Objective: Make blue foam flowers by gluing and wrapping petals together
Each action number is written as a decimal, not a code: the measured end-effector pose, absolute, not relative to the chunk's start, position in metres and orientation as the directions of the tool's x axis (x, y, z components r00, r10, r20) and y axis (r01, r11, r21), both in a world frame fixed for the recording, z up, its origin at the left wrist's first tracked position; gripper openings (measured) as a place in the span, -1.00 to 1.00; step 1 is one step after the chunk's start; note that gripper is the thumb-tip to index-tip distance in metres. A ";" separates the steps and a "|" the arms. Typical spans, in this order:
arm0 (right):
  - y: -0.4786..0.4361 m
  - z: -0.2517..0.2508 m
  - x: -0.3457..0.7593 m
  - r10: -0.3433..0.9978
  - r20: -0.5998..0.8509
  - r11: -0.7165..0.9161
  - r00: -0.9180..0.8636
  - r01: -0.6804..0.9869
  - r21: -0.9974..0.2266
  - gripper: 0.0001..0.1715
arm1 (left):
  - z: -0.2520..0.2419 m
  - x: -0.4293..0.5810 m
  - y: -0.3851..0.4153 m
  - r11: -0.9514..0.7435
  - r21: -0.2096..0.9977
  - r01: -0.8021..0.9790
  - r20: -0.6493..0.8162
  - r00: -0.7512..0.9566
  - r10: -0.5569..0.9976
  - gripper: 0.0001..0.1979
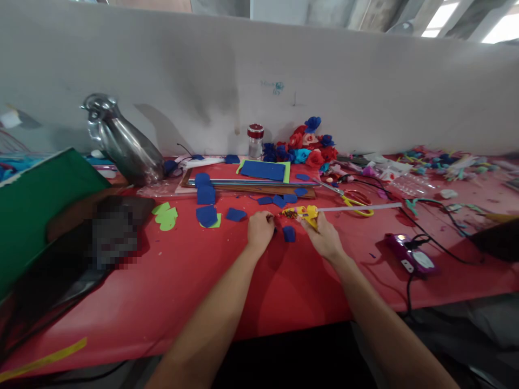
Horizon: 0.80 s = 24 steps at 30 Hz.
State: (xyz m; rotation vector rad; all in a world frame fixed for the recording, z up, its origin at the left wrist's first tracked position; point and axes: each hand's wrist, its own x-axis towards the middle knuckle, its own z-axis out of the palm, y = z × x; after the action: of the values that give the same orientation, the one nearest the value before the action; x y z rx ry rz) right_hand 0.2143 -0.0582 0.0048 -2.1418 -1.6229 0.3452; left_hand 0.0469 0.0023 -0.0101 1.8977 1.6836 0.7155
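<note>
My right hand (pixel 324 239) is wrapped round the grip of a yellow glue gun (pixel 311 212). A long pale glue stick (pixel 360 207) runs out of its back to the right. The nozzle points left, close to the closed fingers of my left hand (pixel 260 231). Those fingers are pinched together; a dark bit shows at them, too small to name. A blue cut piece (pixel 289 234) lies on the red table cover (pixel 300 292) between my hands. More blue pieces (pixel 235 214) lie to the left and just behind.
Yellow-handled scissors (pixel 357 202) lie behind the glue stick. A purple power socket (pixel 409 255) with cables sits at right. Behind are stacked sheets (pixel 259 189), a jar (pixel 255 141) and red and blue flowers (pixel 314 141). At left stand a metal jug (pixel 125 143) and green board (pixel 52 205).
</note>
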 end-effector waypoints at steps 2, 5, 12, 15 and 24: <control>-0.058 0.005 0.215 0.959 0.037 -0.233 0.281 0.854 -0.465 -0.56 | -0.009 0.047 0.002 -0.107 0.678 0.727 0.055 0.094 0.994 -0.75; -0.058 0.006 0.220 0.960 0.041 -0.226 0.275 0.859 -0.460 -0.55 | -0.010 0.047 0.002 -0.114 0.695 0.710 0.065 0.097 0.993 -0.77; -0.054 0.004 0.224 0.943 0.072 -0.254 0.324 0.845 -0.470 -0.54 | -0.012 0.047 0.003 -0.115 0.703 0.702 0.074 0.088 0.993 -0.78; -0.054 0.001 0.225 0.946 0.058 -0.259 0.319 0.853 -0.453 -0.54 | -0.012 0.047 0.003 -0.124 0.708 0.695 0.080 0.095 0.992 -0.78; -0.044 -0.009 0.257 0.897 0.117 -0.268 0.425 0.736 -0.622 -0.58 | -0.009 0.047 0.003 -0.098 0.934 0.343 0.113 -0.024 0.993 -0.87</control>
State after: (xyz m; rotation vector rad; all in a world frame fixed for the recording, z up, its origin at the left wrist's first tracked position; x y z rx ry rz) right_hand 0.2566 -0.0442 -0.0089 -2.0746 -1.3733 0.3445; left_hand 0.0473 0.0026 -0.0089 1.5263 1.4442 1.1378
